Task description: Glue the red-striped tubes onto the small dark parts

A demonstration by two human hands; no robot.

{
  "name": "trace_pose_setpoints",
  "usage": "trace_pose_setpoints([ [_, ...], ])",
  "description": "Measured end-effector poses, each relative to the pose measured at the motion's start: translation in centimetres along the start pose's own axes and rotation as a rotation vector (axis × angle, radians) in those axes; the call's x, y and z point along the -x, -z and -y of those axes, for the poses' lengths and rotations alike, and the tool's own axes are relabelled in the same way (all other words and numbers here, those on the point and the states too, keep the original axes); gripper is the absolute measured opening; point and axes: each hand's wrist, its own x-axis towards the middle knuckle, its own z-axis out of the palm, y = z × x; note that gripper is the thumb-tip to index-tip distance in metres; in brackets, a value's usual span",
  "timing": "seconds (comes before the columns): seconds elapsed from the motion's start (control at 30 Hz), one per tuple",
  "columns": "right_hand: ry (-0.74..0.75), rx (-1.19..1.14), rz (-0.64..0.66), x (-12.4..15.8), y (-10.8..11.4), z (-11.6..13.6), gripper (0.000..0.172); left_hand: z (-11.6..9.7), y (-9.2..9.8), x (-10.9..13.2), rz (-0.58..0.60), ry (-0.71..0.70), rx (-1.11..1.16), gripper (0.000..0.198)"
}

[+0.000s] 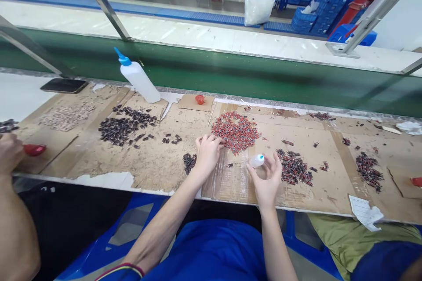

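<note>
A small white bottle (256, 160) with a blue tip lies sideways in the right hand (267, 178), pinched by its curled fingers, just in front and to the right of the red pile (235, 132) of tiny cylindrical pieces. The left hand (207, 153) rests at that pile's left edge with fingers curled down; whether they pinch a piece is hidden. Worn, taped cardboard (158, 162) lies beneath. Left of the red pile spreads a dark heap (123, 128), its pieces too small to make out. Behind it to the left leans a plastic squeeze bottle (140, 80). Far left, a co-worker's hand (9, 153) is cut off.
</note>
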Motion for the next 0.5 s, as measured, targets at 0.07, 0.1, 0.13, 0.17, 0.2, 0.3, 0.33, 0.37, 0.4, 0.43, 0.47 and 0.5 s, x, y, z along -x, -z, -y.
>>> trace_pose_setpoints([
  [0.07,0.143,0.044,-0.072,0.7,0.4,0.3,0.071,0.2,-0.2,0.0,0.026,-0.026,-0.03,0.016],
  [0.1,0.203,0.067,-0.11,1.2,0.6,0.5,0.065,0.3,-0.3,0.0,0.038,-0.037,-0.041,0.016],
  [0.13,0.251,0.089,-0.146,1.7,0.8,0.6,0.06,0.4,-0.4,0.0,0.044,-0.045,-0.048,0.016],
  [0.17,0.286,0.108,-0.172,2.3,1.0,0.6,0.054,0.5,-0.4,0.1,0.044,-0.05,-0.052,0.015],
  [0.2,0.313,0.123,-0.185,2.8,1.2,0.7,0.049,0.5,-0.3,0.2,0.039,-0.051,-0.051,0.015],
  [0.3,0.35,0.136,-0.128,4.2,1.3,0.8,0.035,0.5,0.3,0.6,0.031,-0.036,0.003,0.016],
  [0.33,0.348,0.131,-0.087,4.5,1.2,0.9,0.031,0.4,0.6,0.9,0.033,-0.026,0.047,0.016],
  [0.37,0.335,0.123,-0.042,4.7,1.0,1.1,0.027,0.3,0.9,1.2,0.033,-0.019,0.113,0.015],
  [0.4,0.306,0.107,0.002,4.9,0.8,1.4,0.022,0.1,1.2,1.6,0.031,-0.015,0.204,0.015],
  [0.43,0.261,0.082,0.045,4.9,0.5,1.8,0.018,-0.1,1.5,2.0,0.03,-0.012,0.318,0.014],
  [0.47,0.198,0.044,0.084,4.9,0.1,2.2,0.016,-0.3,1.7,2.5,0.036,-0.007,0.451,0.013],
  [0.5,0.124,-0.002,0.118,4.8,-0.3,2.6,0.016,-0.6,1.8,3.0,0.048,0.007,0.595,0.012],
])
